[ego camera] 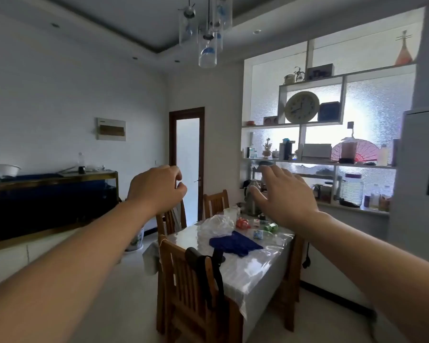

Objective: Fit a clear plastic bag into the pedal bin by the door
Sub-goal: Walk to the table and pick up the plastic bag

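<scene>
We see a dining room, with a long table (255,271) under a clear cover running away from us, wooden chairs (183,280) along its left side, a backlit shelf wall (332,125) to the right and a door (187,167) at the far end. Both arms are raised in mid-air above the table: the left hand (156,188) is loosely curled, its fingers bent inward around nothing, and the right hand (282,196) is spread flat, palm forward, also empty. The task, in our judgement, has barely begun: no bag is held, and no pedal bin can be identified. A white bucket-like vessel (136,240) stands on the floor beyond the chairs, near the door, but we cannot tell whether it is the bin. A crumpled clear plastic bag (214,226), probably the one to fit, lies on the table, touching a blue cloth (235,243); whether it holds anything we cannot tell. On a lower shelf stands a large clear jar (352,190), its contents unclear. Fetching, carrying and fitting all remain.
</scene>
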